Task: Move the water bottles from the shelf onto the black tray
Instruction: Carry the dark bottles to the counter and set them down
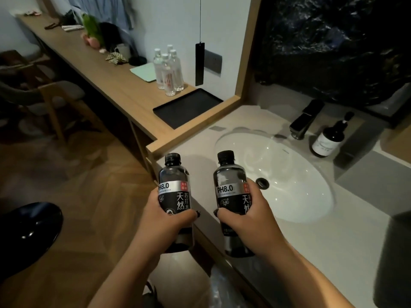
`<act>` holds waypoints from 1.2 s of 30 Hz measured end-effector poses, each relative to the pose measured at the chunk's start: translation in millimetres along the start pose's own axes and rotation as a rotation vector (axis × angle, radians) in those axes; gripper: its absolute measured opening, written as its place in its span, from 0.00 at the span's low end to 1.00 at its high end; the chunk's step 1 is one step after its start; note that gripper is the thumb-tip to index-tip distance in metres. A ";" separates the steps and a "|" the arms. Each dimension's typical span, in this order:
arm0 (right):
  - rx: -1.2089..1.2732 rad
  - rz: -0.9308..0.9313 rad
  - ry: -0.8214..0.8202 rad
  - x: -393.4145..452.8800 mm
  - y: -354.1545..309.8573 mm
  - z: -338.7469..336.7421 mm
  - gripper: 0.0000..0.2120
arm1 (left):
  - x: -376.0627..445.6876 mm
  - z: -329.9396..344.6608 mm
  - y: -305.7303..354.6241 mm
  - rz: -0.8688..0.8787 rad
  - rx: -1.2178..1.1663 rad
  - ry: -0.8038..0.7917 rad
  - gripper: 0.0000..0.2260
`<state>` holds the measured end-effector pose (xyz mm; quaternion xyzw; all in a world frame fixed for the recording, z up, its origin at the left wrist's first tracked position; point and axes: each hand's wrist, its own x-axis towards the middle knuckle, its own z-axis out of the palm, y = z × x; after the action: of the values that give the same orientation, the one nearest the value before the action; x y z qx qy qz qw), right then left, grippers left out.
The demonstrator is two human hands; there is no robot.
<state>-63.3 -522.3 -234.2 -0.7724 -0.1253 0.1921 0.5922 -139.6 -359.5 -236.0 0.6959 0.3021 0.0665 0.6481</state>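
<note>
Bottles are already in both hands: the left hand [164,221] grips one dark bottle [174,192] round its lower label, and the right hand [246,215] grips a second one [231,196] the same way, both held roughly upright with caps up, side by side and apart, over the near edge of the sink surface [311,252]. The tray [186,108] lies ahead and slightly left of both hands, up on the wooden surface [106,72] beyond the raised wooden edge, with nothing on it. Its long side runs diagonally away to the right. The left hand seems a little nearer to it, so its bottle would likely go first. Four clear bottles [168,72] stand just behind the tray's far left edge, on the wood.
</note>
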 end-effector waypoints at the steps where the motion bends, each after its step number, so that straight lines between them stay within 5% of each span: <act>1: -0.004 0.001 0.009 8.9 -3.1 8.7 0.23 | 10.7 -7.8 0.7 -0.004 0.007 -0.016 0.25; 18: 0.114 0.086 0.077 188.2 -64.7 215.6 0.31 | 232.6 -199.4 50.0 0.032 0.074 -0.106 0.27; 31: 0.065 0.076 0.102 348.6 -105.5 261.6 0.23 | 383.8 -239.9 94.9 0.076 0.036 -0.138 0.17; 36: 0.063 0.103 0.119 422.1 -124.7 262.3 0.18 | 452.8 -249.4 126.7 0.047 0.041 -0.125 0.25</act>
<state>201.9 -83.9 -235.7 -0.7688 -0.0439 0.1797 0.6122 148.2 87.7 -214.4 0.7186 0.2459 0.0317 0.6497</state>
